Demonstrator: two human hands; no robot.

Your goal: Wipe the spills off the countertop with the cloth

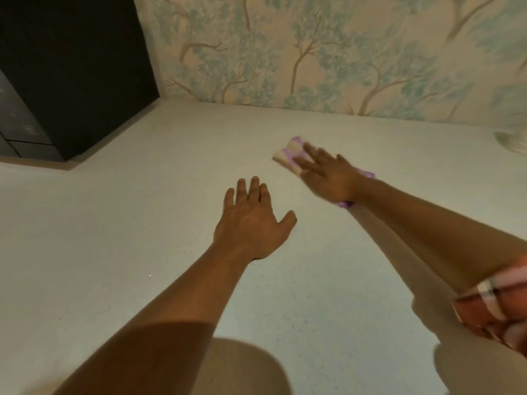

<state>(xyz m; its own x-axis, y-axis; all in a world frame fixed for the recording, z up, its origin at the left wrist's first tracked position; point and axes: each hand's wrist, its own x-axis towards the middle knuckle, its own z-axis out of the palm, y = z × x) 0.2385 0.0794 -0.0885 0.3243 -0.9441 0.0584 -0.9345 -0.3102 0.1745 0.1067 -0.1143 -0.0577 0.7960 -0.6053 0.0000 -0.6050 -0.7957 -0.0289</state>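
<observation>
A purple and cream cloth (pixel 288 155) lies on the pale speckled countertop (pixel 142 223), toward the back wall. My right hand (pixel 328 175) presses flat on top of the cloth, fingers spread and blurred; cloth edges show beyond the fingertips and beside the wrist. My left hand (pixel 251 223) rests palm down on the bare counter, nearer to me and left of the cloth, holding nothing, fingers slightly apart. No spill stands out on the surface.
A black appliance (pixel 71 75) stands at the back left corner of the counter. The wall behind carries tree-patterned wallpaper (pixel 313 52). A pale rounded object (pixel 513 142) sits at the far right edge, cut off by the frame.
</observation>
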